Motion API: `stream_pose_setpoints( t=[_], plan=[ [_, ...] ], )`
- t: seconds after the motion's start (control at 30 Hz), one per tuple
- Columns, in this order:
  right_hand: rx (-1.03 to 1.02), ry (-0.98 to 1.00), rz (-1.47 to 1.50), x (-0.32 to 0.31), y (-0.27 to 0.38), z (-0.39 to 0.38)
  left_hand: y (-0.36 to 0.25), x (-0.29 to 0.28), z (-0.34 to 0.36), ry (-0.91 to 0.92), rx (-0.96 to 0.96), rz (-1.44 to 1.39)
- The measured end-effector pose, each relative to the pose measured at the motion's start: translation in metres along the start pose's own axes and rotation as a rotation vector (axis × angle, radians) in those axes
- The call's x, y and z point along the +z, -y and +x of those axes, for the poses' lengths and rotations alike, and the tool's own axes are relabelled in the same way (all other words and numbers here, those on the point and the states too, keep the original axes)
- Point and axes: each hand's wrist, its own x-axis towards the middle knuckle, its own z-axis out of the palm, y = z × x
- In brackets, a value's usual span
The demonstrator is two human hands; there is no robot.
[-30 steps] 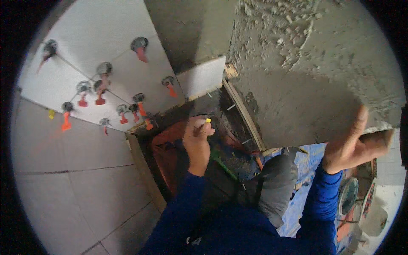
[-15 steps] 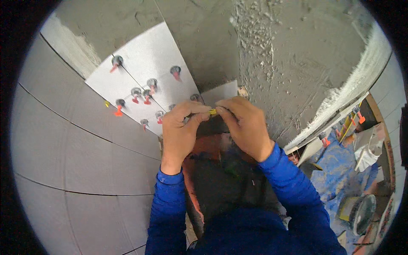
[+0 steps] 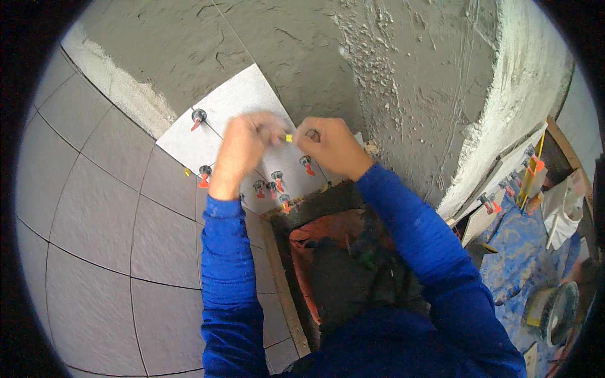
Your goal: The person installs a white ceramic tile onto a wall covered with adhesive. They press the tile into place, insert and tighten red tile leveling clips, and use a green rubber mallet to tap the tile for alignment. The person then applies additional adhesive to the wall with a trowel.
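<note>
Two hands [image 3: 287, 143], small yellow wedge [image 3: 288, 137]

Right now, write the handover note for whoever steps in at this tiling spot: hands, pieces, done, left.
Left hand and right hand meet over the white tiles, pinching a small yellow piece between their fingertips.
Done: several white tiles sit on the mortar, with red levelling clips in their joints.
Left: the grey mortar bed above and to the right is bare.
A rust-coloured mortar tub sits just below the hands.
</note>
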Motion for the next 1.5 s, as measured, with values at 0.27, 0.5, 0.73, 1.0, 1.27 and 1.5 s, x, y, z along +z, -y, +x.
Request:
stream_pose_setpoints(
  t=[0.27,0.5,0.73,1.0,1.27,1.5],
  plan=[
    [0.232,-0.342,0.181,0.066,-0.058,0.027,0.029,-0.057,0.063,-0.412,0.046,0.575],
    [0.266,-0.430,0.194,0.090,-0.074,0.038,0.032,-0.061,0.064,-0.365,0.053,0.623],
    [0.315,-0.502,0.284,0.096,-0.067,0.037,0.027,-0.060,0.067,-0.372,-0.034,0.657],
    [0.435,-0.583,0.279,0.104,-0.047,0.041,0.029,-0.061,0.069,-0.389,0.001,0.674],
    [0.477,-0.610,0.411,0.100,-0.021,0.043,0.027,-0.060,0.070,-0.387,-0.060,0.673],
    [0.425,-0.598,0.424,0.105,-0.040,0.056,0.026,-0.061,0.072,-0.414,-0.084,0.689]
  ],
)
